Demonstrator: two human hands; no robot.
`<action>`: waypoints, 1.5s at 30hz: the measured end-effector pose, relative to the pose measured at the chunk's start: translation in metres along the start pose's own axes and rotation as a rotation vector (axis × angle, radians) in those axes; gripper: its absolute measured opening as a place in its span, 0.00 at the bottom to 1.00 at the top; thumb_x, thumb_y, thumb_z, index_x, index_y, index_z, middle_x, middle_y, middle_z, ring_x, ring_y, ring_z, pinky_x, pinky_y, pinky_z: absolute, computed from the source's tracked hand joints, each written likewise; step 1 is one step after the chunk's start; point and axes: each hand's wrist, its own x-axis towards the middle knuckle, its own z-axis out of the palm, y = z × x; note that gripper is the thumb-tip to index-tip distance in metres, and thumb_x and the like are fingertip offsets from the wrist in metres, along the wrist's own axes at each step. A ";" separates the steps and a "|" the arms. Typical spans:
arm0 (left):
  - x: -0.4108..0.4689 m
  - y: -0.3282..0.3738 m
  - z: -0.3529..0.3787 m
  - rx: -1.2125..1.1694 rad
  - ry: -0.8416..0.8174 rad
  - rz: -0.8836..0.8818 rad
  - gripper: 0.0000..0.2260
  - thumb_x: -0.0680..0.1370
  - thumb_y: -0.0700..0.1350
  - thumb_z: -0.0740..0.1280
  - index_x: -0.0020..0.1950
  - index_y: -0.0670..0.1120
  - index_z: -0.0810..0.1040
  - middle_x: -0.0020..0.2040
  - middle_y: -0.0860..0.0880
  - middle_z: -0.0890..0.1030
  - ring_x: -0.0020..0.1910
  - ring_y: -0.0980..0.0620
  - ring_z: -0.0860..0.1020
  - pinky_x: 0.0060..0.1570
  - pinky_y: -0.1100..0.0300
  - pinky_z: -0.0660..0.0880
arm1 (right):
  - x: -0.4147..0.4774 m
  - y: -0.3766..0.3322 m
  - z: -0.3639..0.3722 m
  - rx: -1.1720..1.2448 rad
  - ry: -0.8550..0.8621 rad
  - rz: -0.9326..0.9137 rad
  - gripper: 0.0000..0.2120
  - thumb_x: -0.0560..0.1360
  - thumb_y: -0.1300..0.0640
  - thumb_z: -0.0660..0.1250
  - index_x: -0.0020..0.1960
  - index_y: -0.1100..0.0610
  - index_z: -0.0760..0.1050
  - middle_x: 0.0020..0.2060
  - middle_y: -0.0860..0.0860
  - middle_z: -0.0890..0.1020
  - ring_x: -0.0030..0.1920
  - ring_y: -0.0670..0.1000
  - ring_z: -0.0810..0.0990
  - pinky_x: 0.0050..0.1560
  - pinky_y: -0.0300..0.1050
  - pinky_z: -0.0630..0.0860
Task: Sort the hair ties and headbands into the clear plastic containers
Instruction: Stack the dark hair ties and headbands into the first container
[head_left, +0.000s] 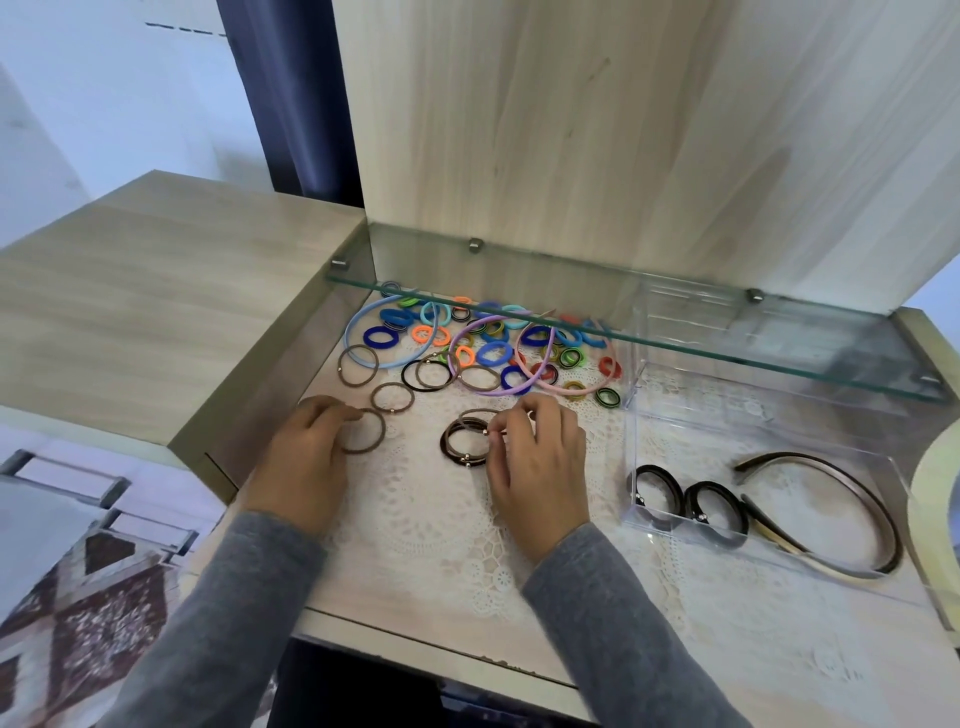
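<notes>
Looked like mid-gather of the brown ties, left of centre on the worktop (415, 525).

Found left hand (306, 457) curled over the left edge of one brown tie (383, 428), fingers pinching its rim, with the rest of the tie flat on the lace. Found right hand (540, 467) on a bundle (448, 441) of brown ties, thumb and forefinger closed on its right edge, other fingers loosely bent.

Counted two more loose ties (393, 385) just beyond the left hand. Saw the coloured pile (491, 353) further back, partly under the glass shelf (623, 332), with blue, purple and pink headbands tangled through it.

Noted the box (628, 441) at right, well apart from both hands, already holding two black ties (655, 468) and brown headbands (857, 483).

Judged the task early, with most of the stock unsorted.

To do this step well:
- Needed the left tie lifted clear of the lace, not dragged, as the openwork could snag it.
- Made sense to pass it onto the right bundle and carry one stack.
- Needed a firm pinch across all loops, since elastic springs and a loose loop would drop out.
- Best lowered in over the box's near-left wall, beside the black ties, then let go low.
- Worth watching the shelf edge on any reach for the pile.
</notes>
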 end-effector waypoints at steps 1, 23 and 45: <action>0.000 -0.002 -0.002 0.004 -0.015 -0.010 0.15 0.71 0.26 0.65 0.53 0.39 0.80 0.55 0.43 0.78 0.51 0.41 0.78 0.50 0.55 0.74 | -0.001 -0.001 0.001 0.002 -0.008 -0.017 0.07 0.75 0.55 0.60 0.46 0.55 0.75 0.48 0.53 0.75 0.48 0.53 0.71 0.45 0.46 0.65; 0.003 0.034 0.004 -0.121 0.102 0.215 0.03 0.76 0.39 0.67 0.47 0.41 0.80 0.45 0.48 0.80 0.44 0.49 0.76 0.48 0.64 0.70 | 0.000 0.016 0.002 0.212 -0.050 0.192 0.09 0.72 0.55 0.61 0.51 0.53 0.75 0.51 0.51 0.70 0.52 0.50 0.67 0.49 0.46 0.64; 0.009 0.056 0.043 -0.233 0.045 0.388 0.11 0.79 0.42 0.61 0.54 0.41 0.82 0.48 0.47 0.80 0.47 0.50 0.78 0.48 0.57 0.76 | -0.001 0.015 -0.001 0.236 -0.086 0.173 0.10 0.72 0.53 0.61 0.52 0.53 0.75 0.51 0.50 0.70 0.52 0.50 0.67 0.48 0.44 0.60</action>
